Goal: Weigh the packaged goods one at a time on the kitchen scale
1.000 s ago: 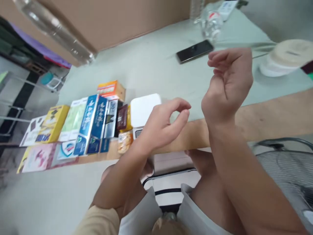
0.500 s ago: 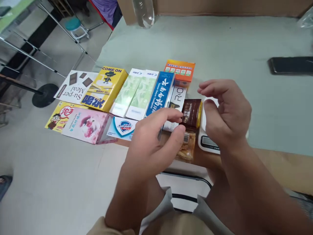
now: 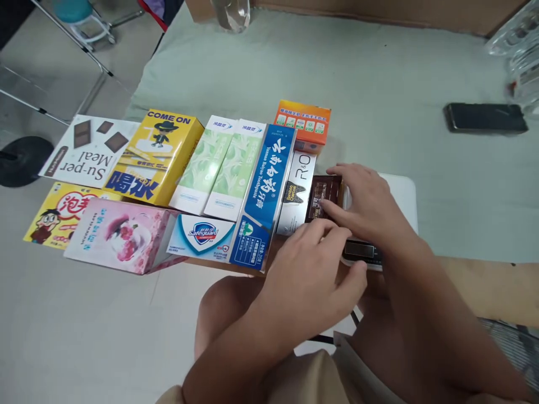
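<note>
My right hand [image 3: 368, 209] lies over the right end of a dark brown packet [image 3: 322, 188], fingers on top and thumb at its near edge, gripping it. The packet sits between a white "R&O" box [image 3: 300, 188] and a white kitchen scale [image 3: 400, 193]. My left hand [image 3: 314, 275] rests just in front of it at the table's near edge, fingers stretched forward and flat. It covers the spot where a small snack packet lay; that packet is hidden. The scale's display [image 3: 361, 250] shows between my two wrists.
A row of boxes fills the table's left: blue toothpaste [image 3: 263, 191], two green ones [image 3: 219, 165], yellow "COME ON" [image 3: 155, 154], orange [image 3: 303, 123], pink [image 3: 120, 235], Safeguard [image 3: 202, 235]. A black phone [image 3: 484, 118] lies far right. A clear bottle [image 3: 229, 11] stands at the back.
Both hands have come down from mid-air onto the table. The right hand has closed on the brown packet; the left has settled over the snack packet. The view has tipped further down.
</note>
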{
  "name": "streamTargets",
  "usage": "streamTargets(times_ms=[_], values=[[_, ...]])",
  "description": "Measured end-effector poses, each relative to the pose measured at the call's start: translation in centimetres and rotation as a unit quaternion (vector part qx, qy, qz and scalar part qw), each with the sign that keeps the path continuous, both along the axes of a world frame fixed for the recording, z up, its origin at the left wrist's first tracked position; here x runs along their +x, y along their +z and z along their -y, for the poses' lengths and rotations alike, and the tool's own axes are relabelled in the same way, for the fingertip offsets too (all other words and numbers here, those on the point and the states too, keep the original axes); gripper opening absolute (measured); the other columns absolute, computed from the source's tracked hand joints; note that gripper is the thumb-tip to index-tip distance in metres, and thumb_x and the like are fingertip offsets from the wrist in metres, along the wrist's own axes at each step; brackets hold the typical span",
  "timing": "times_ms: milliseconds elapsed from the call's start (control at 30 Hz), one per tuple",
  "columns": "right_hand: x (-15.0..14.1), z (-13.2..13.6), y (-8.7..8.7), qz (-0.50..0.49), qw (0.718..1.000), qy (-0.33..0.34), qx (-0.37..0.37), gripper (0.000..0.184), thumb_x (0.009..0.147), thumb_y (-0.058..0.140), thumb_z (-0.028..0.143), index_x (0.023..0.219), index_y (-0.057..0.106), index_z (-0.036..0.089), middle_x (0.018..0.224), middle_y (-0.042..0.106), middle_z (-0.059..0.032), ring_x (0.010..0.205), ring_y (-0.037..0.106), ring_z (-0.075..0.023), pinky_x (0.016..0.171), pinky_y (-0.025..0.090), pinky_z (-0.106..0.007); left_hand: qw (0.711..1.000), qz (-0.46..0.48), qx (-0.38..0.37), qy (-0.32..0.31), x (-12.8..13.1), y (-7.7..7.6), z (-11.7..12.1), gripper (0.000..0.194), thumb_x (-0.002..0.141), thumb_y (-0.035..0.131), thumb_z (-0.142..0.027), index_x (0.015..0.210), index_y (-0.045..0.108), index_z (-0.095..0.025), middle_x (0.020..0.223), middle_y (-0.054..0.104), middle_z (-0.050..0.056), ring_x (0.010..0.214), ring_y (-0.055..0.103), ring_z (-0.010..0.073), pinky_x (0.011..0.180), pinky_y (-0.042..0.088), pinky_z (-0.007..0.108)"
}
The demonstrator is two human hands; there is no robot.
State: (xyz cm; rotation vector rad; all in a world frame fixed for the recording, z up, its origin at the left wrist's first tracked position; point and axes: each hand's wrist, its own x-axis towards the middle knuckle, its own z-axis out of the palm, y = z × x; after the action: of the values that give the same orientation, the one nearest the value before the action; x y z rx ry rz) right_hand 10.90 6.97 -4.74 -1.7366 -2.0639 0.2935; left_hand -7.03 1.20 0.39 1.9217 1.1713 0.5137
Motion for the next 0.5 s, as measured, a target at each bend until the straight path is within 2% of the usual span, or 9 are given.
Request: streamTargets(times_ms=[100, 167, 233, 300, 367, 500], values=[[0.3, 0.2, -0.7, 0.004, 0.999, -0.014, -0.031, 0.056, 0.080, 0.074, 0.042, 0.133, 0.064, 0.027, 0.134, 0.071, -0.0139, 0.143, 0.052, -0.0473, 0.113, 0.042, -0.072, 1.000, -0.020, 0.004, 0.008, 0.4, -0.5, -0.1, 0.018, 0.095, 0.061, -0.036, 0.109, 0.067, -0.026, 0.134, 0.068, 0.013, 0.127, 0.067, 0.0343, 0.105, 0.061, 0.057], [0.3, 0.2, -0.8, -0.005, 0.999, -0.014, -0.028, 0.056, 0.078, 0.076, 0.040, 0.132, 0.064, 0.027, 0.132, 0.071, -0.0135, 0.143, 0.052, -0.0464, 0.115, 0.041, -0.072, 0.999, -0.038, -0.004, 0.005, 0.6, -0.8, -0.1, 0.023, 0.095, 0.060, -0.037, 0.113, 0.067, -0.025, 0.144, 0.063, 0.016, 0.136, 0.062, 0.0374, 0.109, 0.059, 0.060], [0.3, 0.3, -0.5, -0.036, 0.999, -0.008, -0.008, 0.051, 0.079, 0.073, 0.035, 0.129, 0.066, 0.027, 0.127, 0.071, -0.0125, 0.134, 0.059, -0.0414, 0.113, 0.046, -0.067, 0.999, -0.050, -0.011, 0.004, 0.7, -0.8, 0.0, 0.028, 0.096, 0.059, -0.039, 0.118, 0.067, -0.023, 0.151, 0.058, 0.018, 0.143, 0.057, 0.0400, 0.112, 0.057, 0.062], [0.5, 0.4, 0.1, -0.094, 0.995, -0.006, 0.016, 0.042, 0.082, 0.067, 0.030, 0.124, 0.069, 0.026, 0.119, 0.071, -0.0110, 0.119, 0.067, -0.0345, 0.103, 0.055, -0.059, 0.999, -0.051, -0.014, 0.011, 0.9, -0.8, -0.1, 0.031, 0.096, 0.059, -0.038, 0.121, 0.067, -0.022, 0.155, 0.054, 0.020, 0.146, 0.054, 0.0407, 0.114, 0.055, 0.063], [1.1, 0.5, 0.8, -0.159, 0.987, -0.013, 0.035, 0.036, 0.086, 0.062, 0.028, 0.121, 0.069, 0.026, 0.117, 0.072, -0.0094, 0.109, 0.070, -0.0289, 0.094, 0.061, -0.051, 0.999, -0.036, -0.009, 0.023, 1.0, -0.8, -0.3, 0.032, 0.096, 0.058, -0.036, 0.122, 0.067, -0.022, 0.154, 0.053, 0.020, 0.144, 0.057, 0.0395, 0.114, 0.055, 0.061], [3.8, 0.3, 1.1, -0.252, 0.966, -0.029, 0.056, 0.037, 0.090, 0.059, 0.028, 0.127, 0.064, 0.030, 0.128, 0.071, -0.0073, 0.114, 0.072, -0.0261, 0.093, 0.063, -0.047, 0.998, 0.037, 0.025, 0.050, 1.6, -1.0, -0.5, 0.027, 0.095, 0.059, -0.033, 0.118, 0.068, -0.021, 0.143, 0.060, 0.017, 0.135, 0.064, 0.0317, 0.112, 0.057, 0.050]])
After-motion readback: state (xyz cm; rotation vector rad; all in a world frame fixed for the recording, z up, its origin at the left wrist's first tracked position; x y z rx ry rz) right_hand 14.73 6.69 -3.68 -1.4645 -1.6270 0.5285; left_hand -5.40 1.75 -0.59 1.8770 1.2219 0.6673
